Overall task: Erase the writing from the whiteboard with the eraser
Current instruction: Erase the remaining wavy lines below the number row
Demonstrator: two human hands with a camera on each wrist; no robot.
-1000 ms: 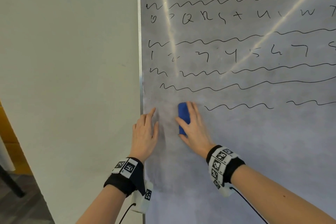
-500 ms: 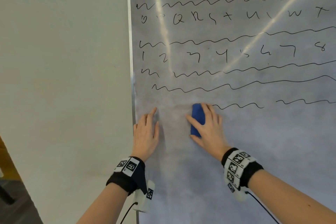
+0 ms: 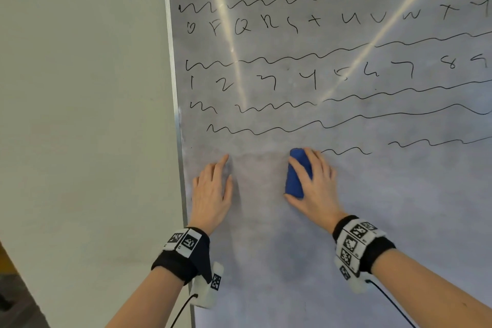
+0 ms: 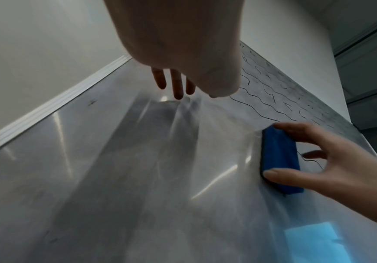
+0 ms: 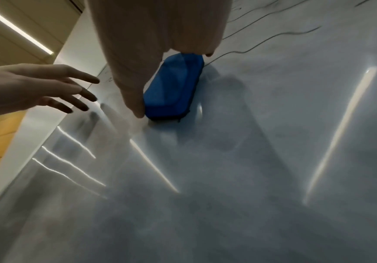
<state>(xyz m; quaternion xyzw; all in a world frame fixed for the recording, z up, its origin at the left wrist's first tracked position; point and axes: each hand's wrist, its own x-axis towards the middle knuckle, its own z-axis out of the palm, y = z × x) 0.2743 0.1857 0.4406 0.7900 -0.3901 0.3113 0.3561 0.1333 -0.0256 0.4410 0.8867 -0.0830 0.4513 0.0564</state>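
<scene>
head view: right hand (image 3: 315, 184) grips upright eraser (image 3: 296, 173) against whiteboard (image 3: 372, 221); remaining squiggle (image 3: 346, 151) lies at three o'clock; left hand (image 3: 213, 189) spread flat.

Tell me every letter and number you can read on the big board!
All handwritten in black marker on the grey metal-framed whiteboard:
"A ? C D E F G": second letter smudged, the rest cut off.
"O P Q R S T U V W X Y"
"1 2 3 4 5 6 7 8 9"
The wavy lines between aren't words.
</scene>
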